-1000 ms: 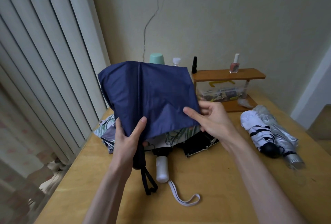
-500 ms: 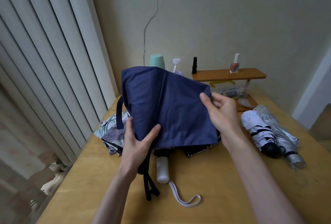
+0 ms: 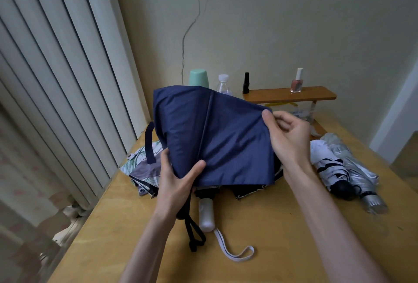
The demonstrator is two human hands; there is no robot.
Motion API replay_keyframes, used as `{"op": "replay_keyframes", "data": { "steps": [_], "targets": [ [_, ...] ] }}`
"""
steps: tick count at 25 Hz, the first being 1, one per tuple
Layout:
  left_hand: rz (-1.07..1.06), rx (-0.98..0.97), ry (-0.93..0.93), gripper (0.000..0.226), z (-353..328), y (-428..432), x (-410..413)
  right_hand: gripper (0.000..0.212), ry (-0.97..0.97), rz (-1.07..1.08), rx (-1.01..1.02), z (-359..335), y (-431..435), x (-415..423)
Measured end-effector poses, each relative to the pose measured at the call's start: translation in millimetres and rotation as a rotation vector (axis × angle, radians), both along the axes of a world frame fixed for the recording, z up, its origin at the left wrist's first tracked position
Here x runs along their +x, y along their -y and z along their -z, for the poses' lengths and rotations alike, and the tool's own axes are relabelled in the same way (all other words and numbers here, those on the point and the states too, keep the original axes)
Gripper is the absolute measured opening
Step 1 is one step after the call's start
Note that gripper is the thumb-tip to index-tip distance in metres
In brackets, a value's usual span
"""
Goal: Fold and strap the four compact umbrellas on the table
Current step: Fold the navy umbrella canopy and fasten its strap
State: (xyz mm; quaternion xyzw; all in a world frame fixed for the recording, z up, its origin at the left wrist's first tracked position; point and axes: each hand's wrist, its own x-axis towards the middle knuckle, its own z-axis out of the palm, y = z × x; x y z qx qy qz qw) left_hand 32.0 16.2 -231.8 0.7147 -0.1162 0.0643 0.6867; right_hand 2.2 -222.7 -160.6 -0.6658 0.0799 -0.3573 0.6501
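Close to the near edge of the table [image 3: 282,248], a white wrist loop [image 3: 235,254] lies flat on the wood. It runs up to the white handle [image 3: 206,216] of a floral umbrella [image 3: 144,165], whose loose, unfolded canopy spreads toward the left edge and is partly covered. Just left of that handle hangs a black handle [image 3: 182,212] with a black cord [image 3: 194,235]. It belongs to the navy umbrella [image 3: 214,138], which is held above the middle of the table, over the floral one.

The left hand [image 3: 176,185] grips the navy canopy's lower end, with the thumb laid across the front of the cloth and the other fingers hidden behind it. The right hand [image 3: 289,138] holds the canopy's upper right corner, its fingers [image 3: 267,116] pinching the edge of the cloth. The canopy is half spread, with one rib showing as a crease down its middle. Its closing strap [image 3: 149,142] dangles loose on the left side.

Toward the right edge, two rolled umbrellas lie touching side by side: a white and black umbrella [image 3: 328,165] and a silver umbrella [image 3: 355,169], both with their handles toward the near edge.

At the far edge, a small wooden shelf [image 3: 316,95] carries a pink nail polish [image 3: 296,81] and a black bottle [image 3: 246,83]. Left of it stand a mint cup [image 3: 199,78] and a clear plastic bottle [image 3: 223,83], both partly behind the navy canopy. Vertical blinds [image 3: 56,79] hang along the left edge.
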Motion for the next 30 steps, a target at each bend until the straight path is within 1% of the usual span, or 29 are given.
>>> {"op": "replay_keyframes", "data": {
  "steps": [1, 2, 4, 5, 7, 9, 11, 12, 14, 16, 17, 18, 19, 20, 21, 22, 23, 24, 25, 27, 28, 30],
  "targets": [
    [0.018, 0.004, -0.023, 0.090, 1, -2, 2, 0.014, -0.002, -0.002, 0.024, -6, 0, -4],
    [0.056, 0.016, -0.052, 0.102, 1, -4, 4, 0.010, -0.005, -0.018, 0.048, -13, 0, -9],
    [0.136, 0.092, -0.068, 0.137, 0, -12, 8, 0.004, -0.005, -0.076, 0.073, -32, -6, -19],
    [0.185, 0.124, -0.070, 0.146, -1, -16, 9, 0.007, -0.005, -0.118, 0.070, -42, -11, -22],
    [0.285, 0.181, -0.094, 0.147, -5, -17, 6, 0.016, -0.015, -0.242, 0.035, -68, -24, -26],
    [0.313, 0.258, -0.095, 0.142, -12, -13, 0, 0.023, -0.069, -0.391, -0.032, -96, -40, -19],
    [0.337, 0.256, -0.072, 0.137, -20, -4, -9, 0.021, -0.154, -0.466, -0.120, -121, -60, -1],
    [0.338, 0.225, -0.065, 0.126, -24, 3, -15, 0.020, -0.205, -0.472, -0.158, -130, -73, 11],
    [0.306, 0.130, -0.067, 0.091, -30, 18, -28, 0.015, -0.314, -0.477, -0.204, -143, -98, 34],
    [0.263, 0.028, -0.107, 0.053, -35, 26, -35, 0.020, -0.421, -0.520, -0.307, -149, -117, 50],
    [0.269, -0.027, -0.143, 0.040, -39, 26, -37, 0.023, -0.450, -0.571, -0.387, -150, -121, 54],
    [0.299, -0.095, -0.189, 0.032, -41, 25, -37, 0.028, -0.441, -0.636, -0.439, -152, -123, 56],
    [0.342, -0.165, -0.227, 0.025, -43, 21, -37, 0.036, -0.385, -0.687, -0.456, -153, -121, 57],
    [0.391, -0.224, -0.256, 0.019, -45, 17, -37, 0.041, -0.291, -0.696, -0.463, -154, -114, 57],
    [0.431, -0.275, -0.274, 0.017, -47, 13, -37, 0.042, -0.177, -0.632, -0.511, -156, -106, 57],
    [0.459, -0.315, -0.283, 0.018, -47, 10, -36, 0.040, -0.086, -0.515, -0.609, -158, -95, 58],
    [0.481, -0.339, -0.283, 0.021, -46, 7, -34, 0.039, -0.068, -0.395, -0.741, -160, -83, 60],
    [0.492, -0.346, -0.282, 0.025, -46, 5, -33, 0.042, -0.119, -0.322, -0.861, -160, -70, 62],
    [0.500, -0.340, -0.277, 0.028, -46, 3, -32, 0.050, -0.225, -0.313, -0.938, -158, -59, 61],
    [0.518, -0.321, -0.260, 0.030, -44, -2, -31, 0.068, -0.411, -0.376, -0.940, -153, -46, 61],
    [0.521, -0.305, -0.253, 0.029, -45, -3, -31, 0.071, -0.442, -0.405, -0.914, -150, -43, 61],
    [0.513, -0.247, -0.227, 0.025, -46, -5, -31, 0.068, -0.430, -0.419, -0.870, -148, -44, 63]
  ]
}}
